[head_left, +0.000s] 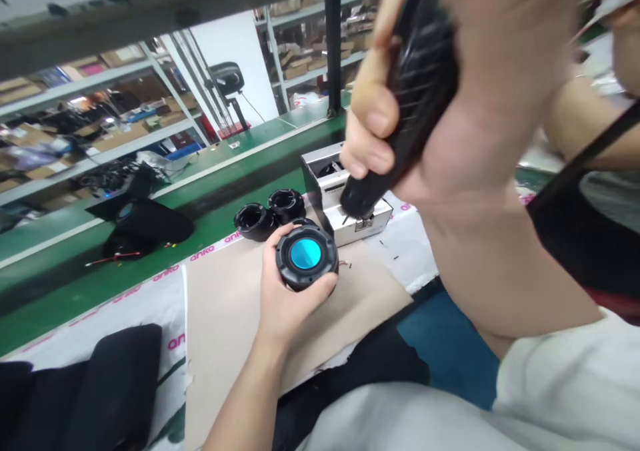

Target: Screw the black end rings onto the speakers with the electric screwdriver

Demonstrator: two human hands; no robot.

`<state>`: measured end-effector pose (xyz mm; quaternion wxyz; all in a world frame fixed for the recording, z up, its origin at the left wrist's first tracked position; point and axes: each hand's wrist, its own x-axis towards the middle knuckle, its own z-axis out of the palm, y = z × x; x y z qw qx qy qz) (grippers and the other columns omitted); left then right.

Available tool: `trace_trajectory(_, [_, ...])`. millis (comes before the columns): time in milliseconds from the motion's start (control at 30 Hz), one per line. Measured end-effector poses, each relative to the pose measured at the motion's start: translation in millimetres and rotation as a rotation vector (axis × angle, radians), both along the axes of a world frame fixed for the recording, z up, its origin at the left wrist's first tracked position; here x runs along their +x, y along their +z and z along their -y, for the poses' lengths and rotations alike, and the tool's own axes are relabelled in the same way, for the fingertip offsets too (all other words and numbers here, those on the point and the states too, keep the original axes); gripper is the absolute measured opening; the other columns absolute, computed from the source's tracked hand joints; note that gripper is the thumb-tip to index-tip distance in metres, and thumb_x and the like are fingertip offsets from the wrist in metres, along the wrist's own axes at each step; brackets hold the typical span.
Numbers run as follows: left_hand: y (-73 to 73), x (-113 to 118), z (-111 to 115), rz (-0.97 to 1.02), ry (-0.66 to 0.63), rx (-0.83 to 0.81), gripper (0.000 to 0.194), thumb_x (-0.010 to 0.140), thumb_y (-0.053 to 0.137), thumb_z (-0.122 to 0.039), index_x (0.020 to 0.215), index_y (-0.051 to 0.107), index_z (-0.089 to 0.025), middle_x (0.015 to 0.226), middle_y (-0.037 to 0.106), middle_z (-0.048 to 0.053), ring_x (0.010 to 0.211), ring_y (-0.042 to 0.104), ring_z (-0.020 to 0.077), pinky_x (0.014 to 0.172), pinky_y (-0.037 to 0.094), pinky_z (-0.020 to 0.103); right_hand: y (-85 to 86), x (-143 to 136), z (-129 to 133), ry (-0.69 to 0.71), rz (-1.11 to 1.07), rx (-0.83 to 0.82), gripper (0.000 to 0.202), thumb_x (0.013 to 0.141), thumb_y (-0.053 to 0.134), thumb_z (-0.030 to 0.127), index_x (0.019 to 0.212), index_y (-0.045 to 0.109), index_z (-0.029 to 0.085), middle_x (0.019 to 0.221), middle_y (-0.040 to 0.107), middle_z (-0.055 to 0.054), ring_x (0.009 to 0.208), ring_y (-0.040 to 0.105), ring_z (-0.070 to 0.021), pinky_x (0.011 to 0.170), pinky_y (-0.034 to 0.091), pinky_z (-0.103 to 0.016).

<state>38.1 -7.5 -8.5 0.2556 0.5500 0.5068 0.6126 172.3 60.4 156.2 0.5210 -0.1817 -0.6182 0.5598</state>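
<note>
My left hand [287, 298] grips a round black speaker housing [330, 254] with a shiny teal disc at its centre, the disc facing up toward me. Fingers and thumb wrap its sides, above a sheet of brown cardboard [225, 331]. Higher up and close to the camera, my right hand [480, 104] is closed around a black stick-shaped tool [425, 84] with a ribbed grip, which looks like an electric screwdriver. It slants down to the left, its lower end above and right of the housing. The hand is blurred and any bit is hard to make out.
Two black ring-shaped housings [254, 221] stand behind the left hand. A silver-white metal box [357, 228] sits beside them. Black cylindrical parts [155, 221] lie on the green bench [60, 298], and black fabric-like pieces [115, 378] at lower left. Another person's arm [590, 124] shows at right.
</note>
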Motion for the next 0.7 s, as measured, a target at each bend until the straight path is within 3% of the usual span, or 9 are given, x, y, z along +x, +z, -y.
trace_trajectory(133, [-2.3,1,0,0.007,-0.003,0.01,0.079,0.07,0.099,-0.045,0.136,0.062,-0.023,0.134,0.074,0.012,0.118,0.078,0.0314,0.099,0.062,0.04,-28.2,26,-27,-0.092,0.015,0.007,0.061,0.089,0.07,0.083,0.086,0.056,0.024,0.048,0.036,0.008,0.057,0.051,-0.0125,0.058,0.046,-0.025])
trace_trajectory(233, [-7.0,-2,0,-0.011,0.001,0.031,0.084,0.068,0.101,-0.048,0.137,0.061,-0.024,0.137,0.073,0.013,0.121,0.077,0.0325,0.101,0.062,0.04,-55.7,39,-47,-0.171,0.013,0.023,0.063,0.088,0.071,0.084,0.084,0.052,0.024,0.049,0.038,0.008,0.057,0.05,-0.0114,0.057,0.043,-0.025])
trace_trajectory(400, [-8.4,-4,1,-0.018,0.002,0.06,0.085,0.066,0.104,-0.044,0.138,0.064,-0.024,0.137,0.075,0.011,0.121,0.077,0.0299,0.101,0.062,0.037,-82.5,39,-75,-0.35,-0.09,0.131,0.062,0.085,0.082,0.075,0.079,0.049,0.023,0.051,0.049,0.008,0.039,0.043,-0.0085,0.04,0.032,-0.026])
trace_trajectory(567, [-9.5,-5,1,-0.016,-0.005,0.08,0.085,0.066,0.105,-0.044,0.138,0.064,-0.024,0.135,0.076,0.01,0.119,0.078,0.0292,0.099,0.062,0.036,-80.4,44,-75,-0.273,-0.05,0.035,0.057,0.084,0.087,0.066,0.074,0.052,0.022,0.048,0.05,0.006,0.033,0.043,-0.0121,0.031,0.031,-0.029])
trace_trajectory(700, [-10.3,-2,1,-0.016,-0.011,0.087,0.087,0.067,0.103,-0.048,0.139,0.061,-0.023,0.138,0.074,0.013,0.124,0.077,0.0315,0.103,0.062,0.039,-48.1,40,-54,-0.222,-0.296,0.136,0.042,0.093,0.082,0.054,0.082,0.059,0.02,0.054,0.053,0.006,0.038,0.045,-0.0108,0.033,0.033,-0.028])
